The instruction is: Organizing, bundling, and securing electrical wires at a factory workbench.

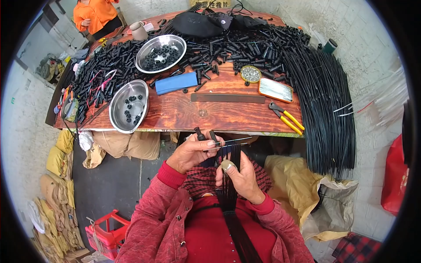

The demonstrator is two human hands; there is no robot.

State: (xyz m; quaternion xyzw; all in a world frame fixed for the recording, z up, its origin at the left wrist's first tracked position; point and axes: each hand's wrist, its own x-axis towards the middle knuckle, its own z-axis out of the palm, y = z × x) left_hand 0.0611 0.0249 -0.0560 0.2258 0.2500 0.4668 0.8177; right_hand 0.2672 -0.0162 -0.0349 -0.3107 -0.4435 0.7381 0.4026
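Note:
My left hand [187,153] is closed on two short black tubular pieces [200,134] and thin metal rods [239,141], which point right across the tops of some black strands. My right hand [246,179] grips a flat bundle of thin black strands [227,195], spread like a comb above the fingers. A tan cover [228,165] sits on the right thumb. From the hands the bundle runs down over my red top, bound near its middle. The fingers partly hide where rods and strands meet.
Across the wooden table [175,115] lie a heap of black tubes [105,57], two steel bowls [127,105] of black parts, yellow-handled pliers [287,118] and a metal strip [228,97]. Long black rods [326,114] overhang the right edge. A person in orange [94,17] stands far left.

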